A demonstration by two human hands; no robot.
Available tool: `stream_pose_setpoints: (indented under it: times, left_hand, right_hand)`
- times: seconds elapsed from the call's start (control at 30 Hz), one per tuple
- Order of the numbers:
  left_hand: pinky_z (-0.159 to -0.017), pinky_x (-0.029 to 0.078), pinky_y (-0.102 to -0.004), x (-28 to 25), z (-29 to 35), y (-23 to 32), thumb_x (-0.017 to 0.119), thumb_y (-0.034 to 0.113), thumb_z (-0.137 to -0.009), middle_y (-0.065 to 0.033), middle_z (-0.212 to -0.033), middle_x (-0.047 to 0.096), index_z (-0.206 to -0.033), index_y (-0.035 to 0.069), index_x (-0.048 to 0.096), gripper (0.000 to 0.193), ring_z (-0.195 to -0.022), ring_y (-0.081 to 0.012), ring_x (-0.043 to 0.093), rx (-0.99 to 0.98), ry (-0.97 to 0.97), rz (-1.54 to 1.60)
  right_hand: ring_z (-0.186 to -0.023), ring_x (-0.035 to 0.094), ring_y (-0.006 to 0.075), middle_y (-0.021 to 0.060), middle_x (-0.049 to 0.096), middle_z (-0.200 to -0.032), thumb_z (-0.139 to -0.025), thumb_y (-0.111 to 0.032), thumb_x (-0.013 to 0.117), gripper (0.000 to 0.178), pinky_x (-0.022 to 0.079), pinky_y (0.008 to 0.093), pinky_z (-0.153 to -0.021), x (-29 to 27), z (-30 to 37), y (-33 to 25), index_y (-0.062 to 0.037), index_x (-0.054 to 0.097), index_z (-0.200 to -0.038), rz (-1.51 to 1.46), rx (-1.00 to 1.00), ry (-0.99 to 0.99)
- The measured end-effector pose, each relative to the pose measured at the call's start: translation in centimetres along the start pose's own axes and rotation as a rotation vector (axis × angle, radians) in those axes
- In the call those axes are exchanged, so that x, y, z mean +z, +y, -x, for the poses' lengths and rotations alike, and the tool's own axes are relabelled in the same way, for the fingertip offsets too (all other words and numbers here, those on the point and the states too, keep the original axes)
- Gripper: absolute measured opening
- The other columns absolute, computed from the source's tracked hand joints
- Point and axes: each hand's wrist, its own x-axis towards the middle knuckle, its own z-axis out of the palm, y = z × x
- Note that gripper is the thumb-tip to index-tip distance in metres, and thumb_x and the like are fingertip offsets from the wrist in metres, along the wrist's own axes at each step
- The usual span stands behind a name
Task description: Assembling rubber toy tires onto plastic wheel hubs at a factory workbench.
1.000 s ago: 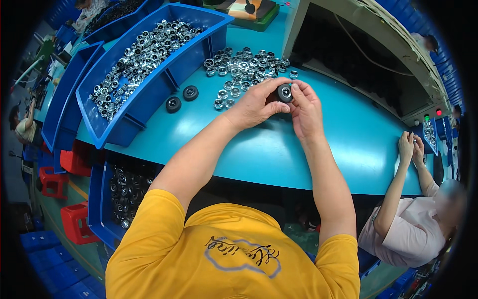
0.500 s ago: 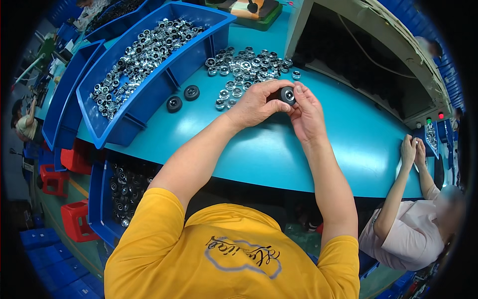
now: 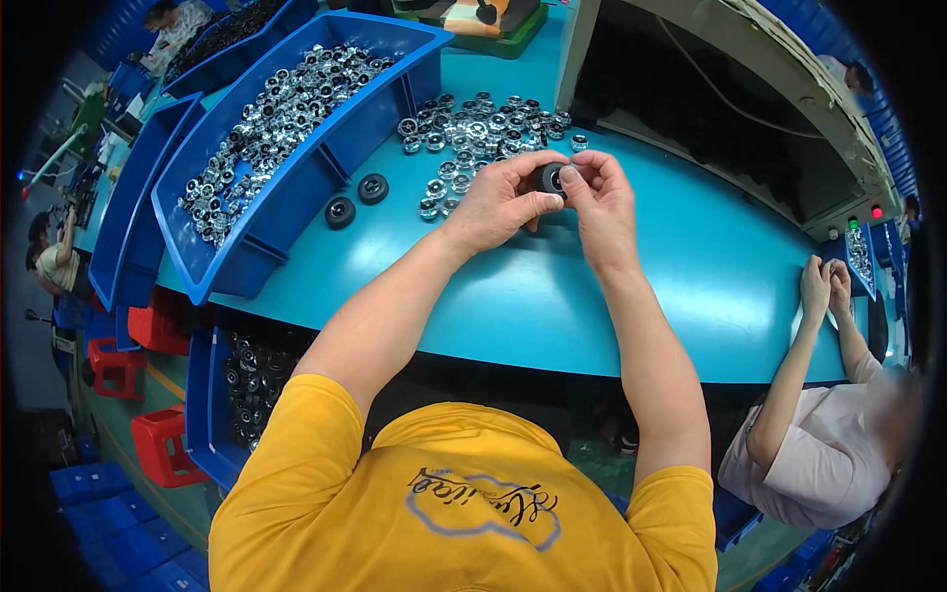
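Between my two hands, above the turquoise table [image 3: 395, 306], is a small black toy wheel [image 3: 549, 179] with a shiny hub. My left hand [image 3: 496, 202] grips its tyre from the left with thumb and fingers. My right hand [image 3: 604, 202] closes on its right side, the thumb pressed across the hub face and covering part of it. Beyond my hands lies a loose spread of chrome wheel hubs [image 3: 478, 128]. Two wheels with black tyres, a nearer one [image 3: 339, 212] and a farther one [image 3: 373, 188], rest on the table left of my left hand.
A blue bin [image 3: 296, 187] full of chrome hubs stands at the left. Below the table edge, another blue bin [image 3: 202, 395] holds black wheels. A large machine housing [image 3: 582, 49] with a dark opening stands back right. At the right, a co-worker's hands [image 3: 819, 286] are over the table.
My right thumb has moved from the wheel's edge onto its hub face. The wheel has turned a little and shifted slightly left, and the whole view has tilted a bit.
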Motion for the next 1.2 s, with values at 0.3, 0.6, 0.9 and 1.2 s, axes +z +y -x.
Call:
stream_pose_setpoints:
  times: [0.3, 0.6, 0.9, 1.2]
  left_hand:
    - [-0.062, 0.058, -0.0259, -0.4, -0.3, 0.0, 0.067, 0.004, -0.098, -0.0054, -0.110, 0.067, -0.146, 0.004, 0.052, 0.050, -0.088, -0.0122, 0.068, -0.013, -0.006, 0.033]
    - [-0.059, 0.056, -0.0247, -0.6, -0.2, 0.2, 0.061, 0.012, -0.102, -0.0041, -0.088, 0.065, -0.142, 0.006, 0.058, 0.040, -0.066, -0.0091, 0.061, -0.058, 0.056, 0.109]
    - [-0.064, 0.061, -0.0283, -0.4, -0.4, -0.2, 0.072, 0.004, -0.095, -0.0090, -0.113, 0.068, -0.146, 0.002, 0.049, 0.056, -0.100, -0.0160, 0.069, 0.003, 0.001, 0.187]
    - [-0.063, 0.060, -0.0274, -0.5, -0.3, -0.1, 0.072, 0.002, -0.094, -0.0092, -0.110, 0.069, -0.139, 0.004, 0.050, 0.051, -0.100, -0.0164, 0.069, -0.003, 0.022, 0.165]
  right_hand:
    - [-0.094, 0.068, 0.0147, 0.0088, 0.067, -0.106, -0.094, -0.009, 0.075, 0.034, 0.061, 0.0307, -0.083, -0.7, -0.2, -0.8, 0.0015, 0.060, -0.122, -0.149, 0.134, -0.043]
    - [-0.093, 0.070, 0.0168, 0.0102, 0.070, -0.106, -0.097, -0.008, 0.071, 0.026, 0.061, 0.0317, -0.083, -0.4, -0.2, -0.2, 0.0019, 0.061, -0.120, -0.162, 0.115, -0.035]
    - [-0.094, 0.070, 0.0165, 0.0104, 0.070, -0.108, -0.100, -0.013, 0.069, 0.028, 0.061, 0.0329, -0.086, -0.9, -0.5, 0.1, 0.0022, 0.061, -0.122, -0.226, 0.118, -0.033]
    - [-0.097, 0.068, 0.0167, 0.0100, 0.068, -0.109, -0.099, -0.011, 0.069, 0.028, 0.059, 0.0326, -0.087, -0.8, -0.3, -0.2, 0.0017, 0.062, -0.123, -0.207, 0.083, -0.031]
